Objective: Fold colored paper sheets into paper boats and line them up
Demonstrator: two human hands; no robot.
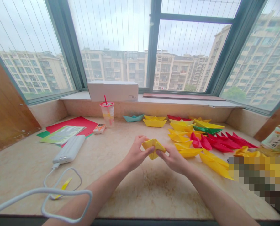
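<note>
A small folded piece of yellow paper [153,147] is held above the counter, between both hands. My left hand [140,150] grips its left side, the thumb laid across the front. On the right side my right hand [171,157] pinches it, thumb also in front; the fingers behind the paper are partly hidden. Yellow paper boats [181,138] stand just beyond my right hand. Behind the hands are another yellow boat [155,121] and a light blue paper boat [133,118].
Red folded papers [222,142], a green boat [208,129] and a bottle-like container [277,138] are at right. On the left lie a white power bank [69,149], its cable [66,191], red paper sheets [83,122] and a plastic cup [107,114]. A white box [113,91] sits on the sill.
</note>
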